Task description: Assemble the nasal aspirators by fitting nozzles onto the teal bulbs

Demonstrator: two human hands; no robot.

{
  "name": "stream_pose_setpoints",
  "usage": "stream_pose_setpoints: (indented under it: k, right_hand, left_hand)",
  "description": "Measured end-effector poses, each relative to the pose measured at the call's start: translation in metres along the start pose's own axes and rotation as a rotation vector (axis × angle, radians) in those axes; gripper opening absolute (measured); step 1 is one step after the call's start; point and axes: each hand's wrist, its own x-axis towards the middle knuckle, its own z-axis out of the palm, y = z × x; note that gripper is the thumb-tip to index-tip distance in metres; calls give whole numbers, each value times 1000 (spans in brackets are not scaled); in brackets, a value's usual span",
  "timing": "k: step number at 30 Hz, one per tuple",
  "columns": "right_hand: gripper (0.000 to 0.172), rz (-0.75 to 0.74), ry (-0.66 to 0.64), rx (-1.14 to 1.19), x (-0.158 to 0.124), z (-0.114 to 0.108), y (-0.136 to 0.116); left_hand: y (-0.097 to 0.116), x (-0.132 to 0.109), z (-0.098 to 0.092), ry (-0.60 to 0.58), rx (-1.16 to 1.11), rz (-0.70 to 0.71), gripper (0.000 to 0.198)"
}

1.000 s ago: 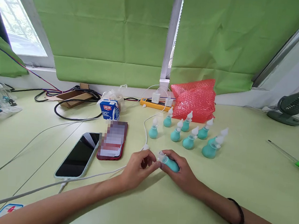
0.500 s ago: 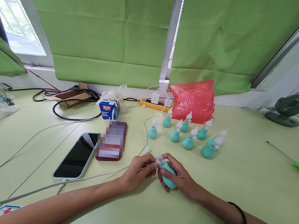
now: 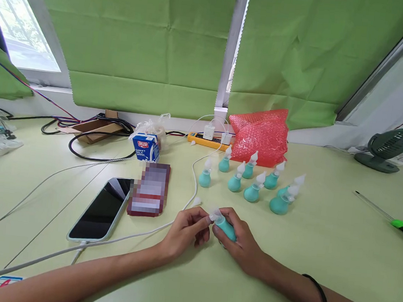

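Note:
My right hand (image 3: 244,245) is wrapped round the teal rubber bulb of a nasal aspirator (image 3: 227,228), which lies tilted with its translucent end toward the left. The thumb and fingers of my left hand (image 3: 187,230) pinch that translucent end piece (image 3: 216,214). Just beyond my left hand, a small white cone-shaped tip (image 3: 197,201) rests on the table by the white cable. Farther back stand several more teal nasal aspirators (image 3: 252,193) with translucent tips, grouped to the right.
A phone (image 3: 101,212) on a white charging cable (image 3: 132,236) and a dark red phone (image 3: 151,189) lie left. Behind are a blue milk carton (image 3: 146,147), yellow power strip (image 3: 198,140) and red bubble-wrap bag (image 3: 260,137). Right are a screwdriver (image 3: 399,224) and fan (image 3: 383,149).
My right hand has closed further round the bulb, now covering more of it. The left hand keeps its pinch on the translucent end. The whole view has shifted slightly.

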Motion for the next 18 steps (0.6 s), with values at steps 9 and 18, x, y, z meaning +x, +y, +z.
stream_pose_setpoints:
  k: [9,18]
  right_hand:
    - [16,29,70,-147,1,3,3]
    - [20,-8,98,-306,2,3,9]
  left_hand:
    - [3,0,2,157,-89,-30,31]
    - [8,1,-1,146,-204,-125,18]
